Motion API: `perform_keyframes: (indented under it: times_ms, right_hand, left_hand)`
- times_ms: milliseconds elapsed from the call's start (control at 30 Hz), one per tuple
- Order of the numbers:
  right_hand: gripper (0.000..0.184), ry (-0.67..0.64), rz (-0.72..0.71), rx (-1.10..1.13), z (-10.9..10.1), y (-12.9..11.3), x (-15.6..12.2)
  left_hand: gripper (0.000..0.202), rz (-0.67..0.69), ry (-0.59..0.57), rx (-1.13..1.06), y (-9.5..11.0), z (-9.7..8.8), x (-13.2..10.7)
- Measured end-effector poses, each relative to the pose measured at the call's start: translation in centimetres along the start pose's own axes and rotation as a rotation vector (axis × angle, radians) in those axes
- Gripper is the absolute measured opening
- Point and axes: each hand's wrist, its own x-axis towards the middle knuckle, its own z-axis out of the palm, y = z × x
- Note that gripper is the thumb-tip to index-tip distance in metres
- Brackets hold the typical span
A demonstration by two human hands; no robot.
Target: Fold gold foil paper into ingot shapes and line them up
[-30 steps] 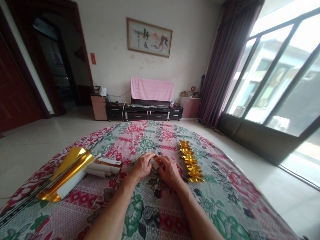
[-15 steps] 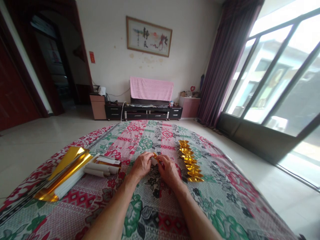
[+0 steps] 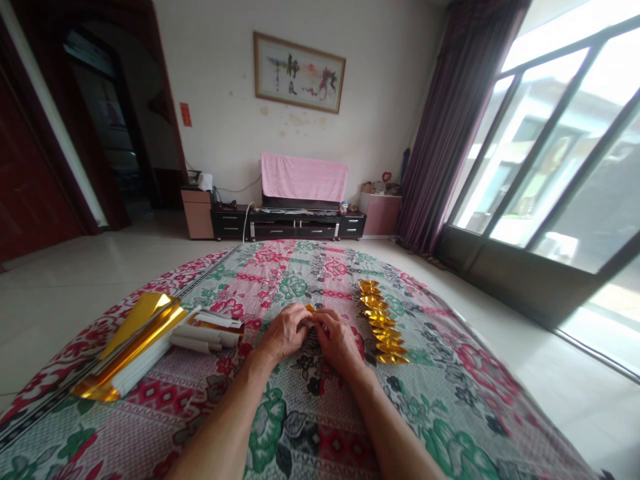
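Close together over the middle of the cloth, my left hand and my right hand pinch one small piece of gold foil paper. Only its gold tip shows above the fingers; the rest is hidden between them. To the right lies a row of folded gold paper ingots, pointed at both ends and set against each other. On the left are gold foil sheets, partly curled, and beside them several rolled pieces of white-backed paper.
A patterned floral cloth covers the round table. Beyond it stands a low black cabinet, with a pink towel draped over the object on top. A purple curtain and large windows are at the right.
My fingers have closed in further on the gold paper, and the pale part seen between them before is now covered. The ingot row and the sheets lie as before.
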Motion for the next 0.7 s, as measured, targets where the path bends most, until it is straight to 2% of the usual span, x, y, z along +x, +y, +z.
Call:
perform_keyframes:
  times_ms: [233, 433, 700]
  right_hand:
    - [0.030, -0.007, 0.066, -0.020, 0.33, 0.53, -0.10]
    - [0.027, -0.005, -0.005, 0.032, 0.34, 0.61, -0.07]
    - [0.022, 0.049, 0.124, -0.076, 0.44, 0.49, 0.12]
  left_hand:
    - [0.028, -0.004, -0.069, 0.072, 0.08, -0.56, -0.55]
    - [0.027, 0.010, -0.106, 0.108, -0.23, -0.55, -0.68]
    - [0.023, 0.000, -0.077, 0.082, 0.05, -0.88, -0.81]
